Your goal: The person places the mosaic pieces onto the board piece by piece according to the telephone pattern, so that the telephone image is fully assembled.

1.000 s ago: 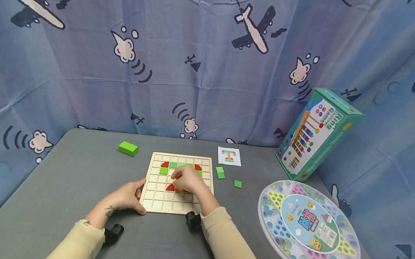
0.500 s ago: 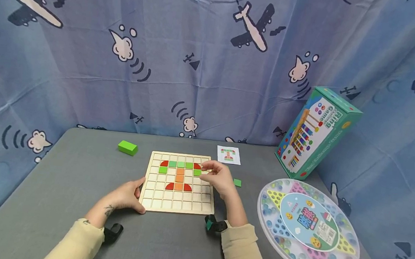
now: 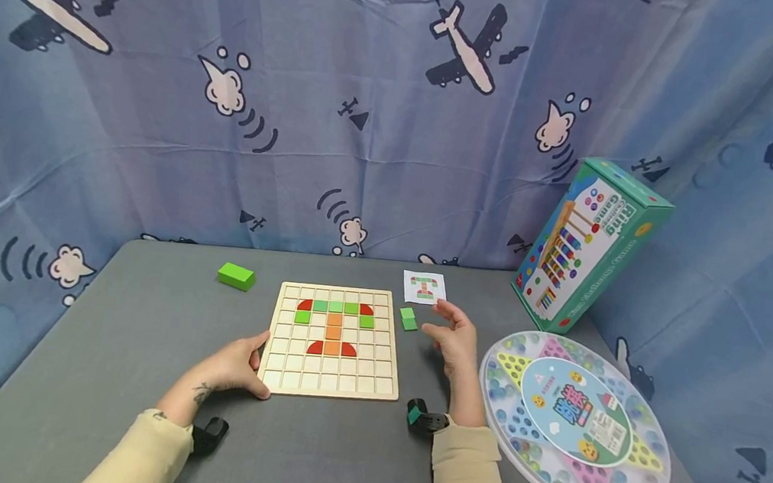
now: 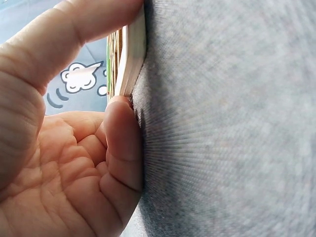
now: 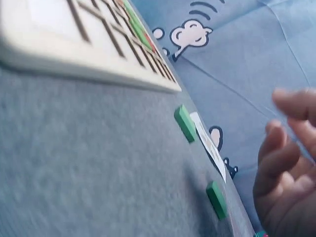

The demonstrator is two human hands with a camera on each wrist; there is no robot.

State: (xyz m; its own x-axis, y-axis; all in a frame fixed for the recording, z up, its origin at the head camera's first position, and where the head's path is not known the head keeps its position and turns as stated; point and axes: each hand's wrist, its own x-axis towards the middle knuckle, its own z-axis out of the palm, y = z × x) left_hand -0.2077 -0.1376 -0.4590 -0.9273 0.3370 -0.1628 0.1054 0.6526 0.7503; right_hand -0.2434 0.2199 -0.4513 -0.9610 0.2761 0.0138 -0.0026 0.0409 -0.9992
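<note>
A wooden grid board (image 3: pixel 291 381) lies flat on the grey table, with red, green and orange pieces set in a T-like pattern. My left hand (image 3: pixel 237 366) grips its near-left corner, thumb at the corner and fingers along the left edge; bent fingers touch that edge in the left wrist view. To the right, my right hand (image 3: pixel 456 343) hovers above the table, thumb and forefinger apart, holding nothing. Just left of it lie two green pieces (image 3: pixel 408 318) side by side. Another green piece (image 5: pixel 216 200) shows below the hand in the right wrist view; the hand hides it from the head view.
A small picture card (image 3: pixel 424 288) lies behind the green pieces. At the back left sits a bright green block (image 3: pixel 236 276). A round marble game set (image 3: pixel 577 427) lies at the right, before a leaning green box (image 3: pixel 589 248). A patterned curtain (image 3: pixel 301 111) hangs behind.
My right hand has moved right from over the board, past its right edge and the pair of green pieces, uncovering the orange pieces. My left hand has stayed at the board's corner.
</note>
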